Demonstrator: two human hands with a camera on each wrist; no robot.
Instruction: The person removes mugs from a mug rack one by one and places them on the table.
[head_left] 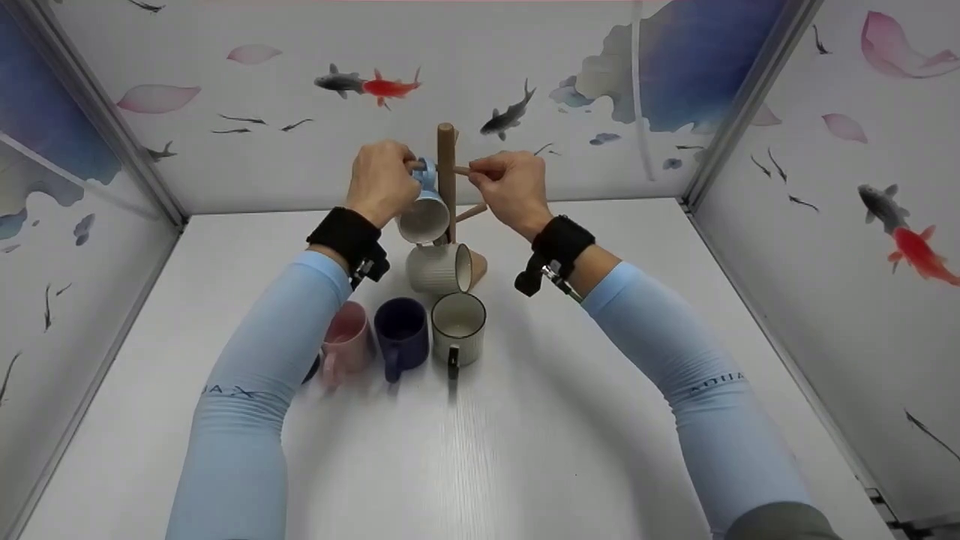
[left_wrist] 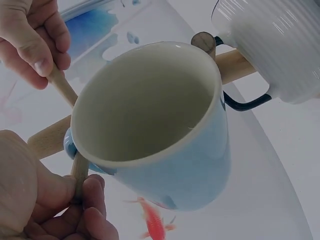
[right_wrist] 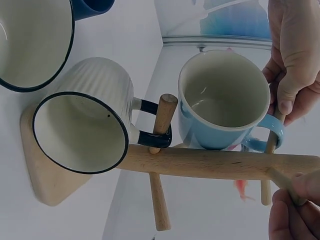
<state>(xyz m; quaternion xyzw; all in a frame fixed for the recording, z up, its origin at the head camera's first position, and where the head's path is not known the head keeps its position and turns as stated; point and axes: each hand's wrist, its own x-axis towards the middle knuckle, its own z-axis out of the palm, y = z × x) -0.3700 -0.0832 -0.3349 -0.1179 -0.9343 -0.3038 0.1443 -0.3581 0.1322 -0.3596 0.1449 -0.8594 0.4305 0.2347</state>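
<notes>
A wooden mug tree [head_left: 446, 180] stands towards the back of the table. My left hand [head_left: 382, 180] pinches the end of one upper peg [right_wrist: 272, 142], which runs through the handle of a light blue mug [right_wrist: 220, 97]. That mug hangs beside the post, its cream inside facing the left wrist camera [left_wrist: 150, 100]. On the opposite side, my right hand [head_left: 514, 187] pinches the tip of another upper peg [left_wrist: 62, 87] between thumb and fingers. Lower down, a white ribbed mug [right_wrist: 80, 130] with a dark rim hangs sideways by its black handle on a peg.
Before the tree stand a pink mug [head_left: 347, 341], a dark blue mug [head_left: 403, 334] and a ribbed off-white mug [head_left: 459, 341] with a black handle. Something dark [head_left: 311, 369] is mostly hidden behind the left sleeve. Printed panels [head_left: 247, 172] enclose the table's back and sides.
</notes>
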